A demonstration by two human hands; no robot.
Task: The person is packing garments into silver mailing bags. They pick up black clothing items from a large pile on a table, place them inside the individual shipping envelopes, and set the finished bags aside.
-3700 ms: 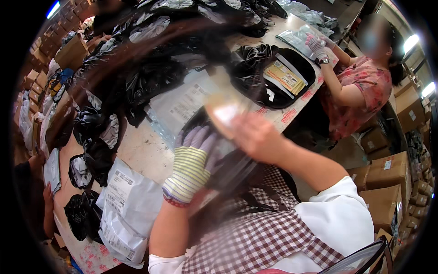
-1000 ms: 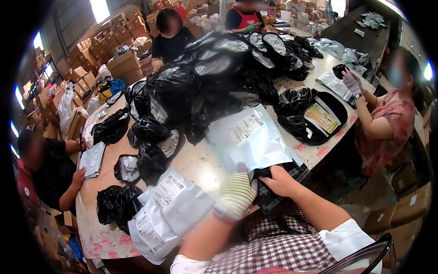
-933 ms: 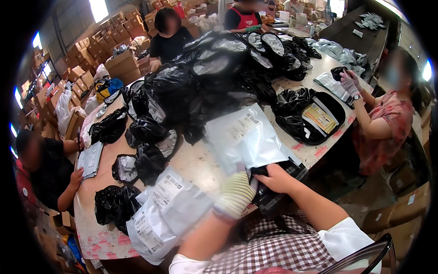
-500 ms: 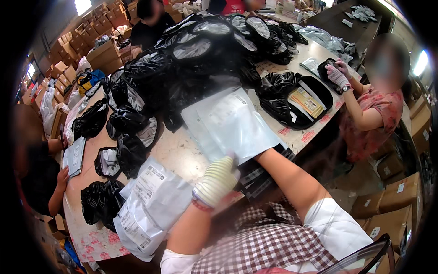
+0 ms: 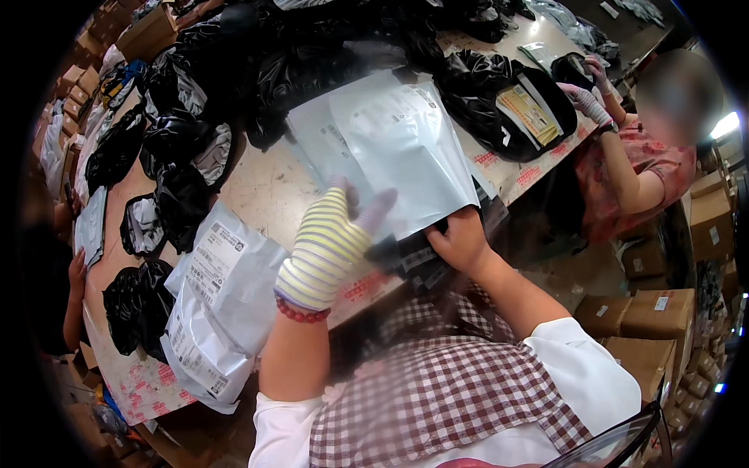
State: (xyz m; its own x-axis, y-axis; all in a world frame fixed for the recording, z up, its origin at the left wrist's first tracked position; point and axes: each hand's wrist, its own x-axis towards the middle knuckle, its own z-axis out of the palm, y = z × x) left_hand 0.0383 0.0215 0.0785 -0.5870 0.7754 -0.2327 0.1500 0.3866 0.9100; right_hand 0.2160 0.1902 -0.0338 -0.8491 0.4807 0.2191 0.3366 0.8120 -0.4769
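My left hand (image 5: 324, 246), in a yellow-and-white striped glove, is at the left lower side of a pale grey plastic mailing bag (image 5: 409, 156). Its thumb and fingers are apart, with nothing gripped between them. My bare right hand (image 5: 464, 242) holds the bag's near edge at its dark opening, the fingers partly hidden by the bag. Another pale bag (image 5: 308, 125) shows under its left side. Dark flat packs (image 5: 421, 257) lie below the right hand at the table edge. Filled, labelled mailing bags (image 5: 214, 273) lie left of my left arm.
Black plastic-wrapped items (image 5: 312, 62) are heaped across the far table (image 5: 269, 187), with more along the left. A black bundle with a yellow card (image 5: 527, 113) lies at the right. A person (image 5: 632, 156) works there; another person's hand (image 5: 76, 273) is at the left. Cartons (image 5: 647, 320) stand right.
My left hand has come off the mailing bag's near edge and spread its thumb and fingers. More of my right hand now shows below the bag. The view has tilted down.
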